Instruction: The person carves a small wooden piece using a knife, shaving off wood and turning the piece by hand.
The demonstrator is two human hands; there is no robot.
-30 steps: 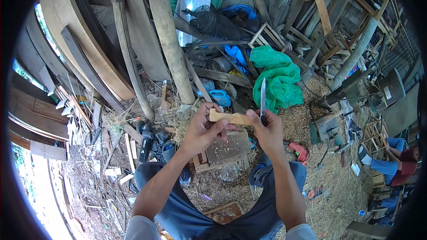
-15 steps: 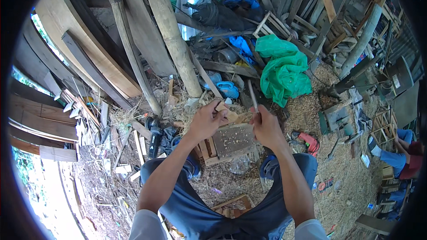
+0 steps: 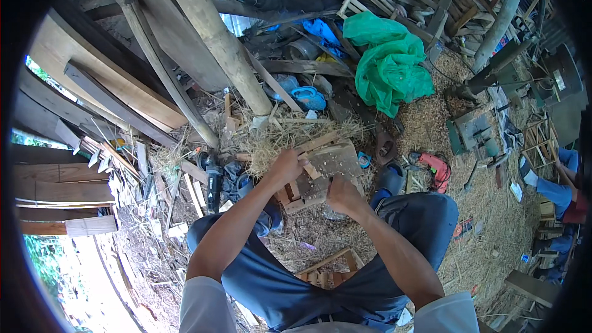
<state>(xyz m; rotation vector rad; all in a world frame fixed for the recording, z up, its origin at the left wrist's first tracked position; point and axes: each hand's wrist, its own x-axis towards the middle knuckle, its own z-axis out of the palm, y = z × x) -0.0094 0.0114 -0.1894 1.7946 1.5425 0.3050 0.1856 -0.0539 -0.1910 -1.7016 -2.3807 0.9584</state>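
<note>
My left hand (image 3: 285, 168) is closed on a small pale wood piece (image 3: 312, 170), whose end sticks out over a low wooden block (image 3: 342, 159). Chips lie scattered on the block's top. Just right of the wood piece, my right hand (image 3: 346, 197) makes a fist low over the block's near edge. Half a second ago a long thin blade-like tool stood up from this fist; now its length is hardly visible. Both hands are close together between my knees.
A red power tool (image 3: 433, 171) lies on the right, and a black angle grinder (image 3: 214, 186) on the left. Beyond the block are straw, a green plastic sheet (image 3: 394, 65) and a leaning pole (image 3: 216, 40). Another person's blue-clad leg (image 3: 546, 186) shows at far right.
My right hand has come down and left, toward the block, and its raised tool no longer stands up. The left hand holds the wood piece lower, over the block. The view has shifted.
</note>
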